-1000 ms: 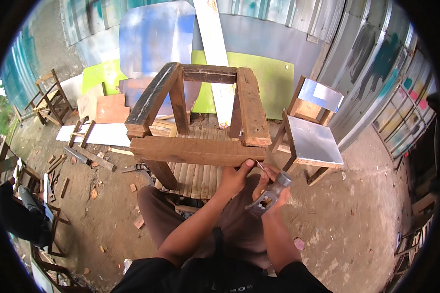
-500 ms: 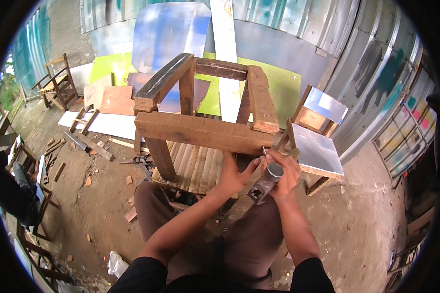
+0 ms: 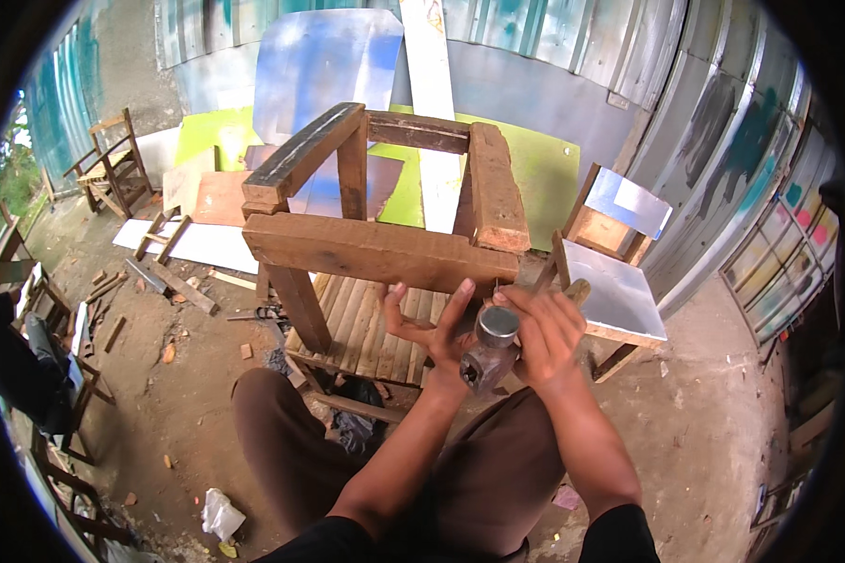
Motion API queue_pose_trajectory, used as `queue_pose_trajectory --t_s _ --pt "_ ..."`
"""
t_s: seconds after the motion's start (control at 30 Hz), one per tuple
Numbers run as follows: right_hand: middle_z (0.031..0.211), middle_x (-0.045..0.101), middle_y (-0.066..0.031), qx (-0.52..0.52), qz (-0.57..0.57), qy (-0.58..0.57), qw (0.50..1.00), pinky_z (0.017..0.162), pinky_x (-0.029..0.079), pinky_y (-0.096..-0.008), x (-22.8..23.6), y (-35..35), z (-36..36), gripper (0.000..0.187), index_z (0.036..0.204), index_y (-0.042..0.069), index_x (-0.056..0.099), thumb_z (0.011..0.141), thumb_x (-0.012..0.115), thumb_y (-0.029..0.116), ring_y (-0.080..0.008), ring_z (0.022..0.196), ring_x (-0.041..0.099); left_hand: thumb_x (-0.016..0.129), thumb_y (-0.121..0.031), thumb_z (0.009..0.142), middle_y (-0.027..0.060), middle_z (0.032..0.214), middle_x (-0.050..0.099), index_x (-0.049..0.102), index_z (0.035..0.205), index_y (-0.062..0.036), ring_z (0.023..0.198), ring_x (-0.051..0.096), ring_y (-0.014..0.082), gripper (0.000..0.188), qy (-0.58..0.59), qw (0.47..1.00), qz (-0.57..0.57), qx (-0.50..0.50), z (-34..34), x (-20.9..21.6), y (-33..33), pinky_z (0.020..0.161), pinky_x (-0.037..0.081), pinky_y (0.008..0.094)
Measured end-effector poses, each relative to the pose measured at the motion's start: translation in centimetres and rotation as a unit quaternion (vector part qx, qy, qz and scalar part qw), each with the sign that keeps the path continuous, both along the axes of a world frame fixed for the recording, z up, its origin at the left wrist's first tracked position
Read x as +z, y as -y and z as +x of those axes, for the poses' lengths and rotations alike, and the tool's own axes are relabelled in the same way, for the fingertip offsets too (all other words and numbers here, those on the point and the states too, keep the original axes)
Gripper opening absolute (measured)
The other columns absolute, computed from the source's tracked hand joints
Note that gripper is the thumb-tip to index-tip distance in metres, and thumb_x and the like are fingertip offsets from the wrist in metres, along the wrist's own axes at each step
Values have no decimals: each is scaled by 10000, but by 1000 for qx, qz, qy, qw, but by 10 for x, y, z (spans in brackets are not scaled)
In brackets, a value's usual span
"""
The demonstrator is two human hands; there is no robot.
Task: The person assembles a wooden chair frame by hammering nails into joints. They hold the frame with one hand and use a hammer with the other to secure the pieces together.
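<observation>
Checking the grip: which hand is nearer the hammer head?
Right. The right hand wraps the hammer just beside its head; the left hand sits left, fingers spread, touching its side.

The wooden chair frame (image 3: 376, 235) is dark reddish brown, its top edges worn almost black, and its slatted seat (image 3: 371, 328) is a paler tan. The hammer (image 3: 490, 345) has a dull grey metal head. Behind stands a lime-green board (image 3: 535, 178) and a pale blue-white sheet (image 3: 324, 70). The small chair (image 3: 610, 272) has a light grey seat. The trousers (image 3: 291, 441) are brown, the floor (image 3: 723, 432) grey-brown.
</observation>
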State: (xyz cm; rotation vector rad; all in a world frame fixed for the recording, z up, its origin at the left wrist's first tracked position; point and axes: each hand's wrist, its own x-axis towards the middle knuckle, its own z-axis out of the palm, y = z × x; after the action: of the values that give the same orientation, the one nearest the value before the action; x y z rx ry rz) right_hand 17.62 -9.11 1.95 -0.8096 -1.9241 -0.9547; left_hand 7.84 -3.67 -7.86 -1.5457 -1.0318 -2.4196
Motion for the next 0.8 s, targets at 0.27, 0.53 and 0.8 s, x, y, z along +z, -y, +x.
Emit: queue_pose_trajectory --t_s 0.27,0.53,0.8 --pt "896 701 -158 6 -4 -3 1000 538 393 -302 -13 -5 3 282 995 -55 738 735 730 53 -223 660 654 772 -328 873 -9 1304 613 798 1016 -401 1357 416 294 162 -74 994 21 74 -14 3 -4 1173 205 518" --pt "837 608 -83 -22 10 -67 997 504 407 -318 -25 -1 -2 320 995 -5 782 690 864 45 -207 619 618 796 -324 815 -139 1218 697 803 909 -381 1338 498 244 110 -155 983 97 33 -32 26 -22 1197 162 528" --pt "838 616 -81 -1 -2 -97 995 496 436 -312 -25 -4 3 331 1017 -8 778 704 875 40 -185 597 612 812 -217 782 -49 1107 731 790 901 -269 1155 672 270 132 -281 954 88 -65 -57 58 -16 1148 303 567"
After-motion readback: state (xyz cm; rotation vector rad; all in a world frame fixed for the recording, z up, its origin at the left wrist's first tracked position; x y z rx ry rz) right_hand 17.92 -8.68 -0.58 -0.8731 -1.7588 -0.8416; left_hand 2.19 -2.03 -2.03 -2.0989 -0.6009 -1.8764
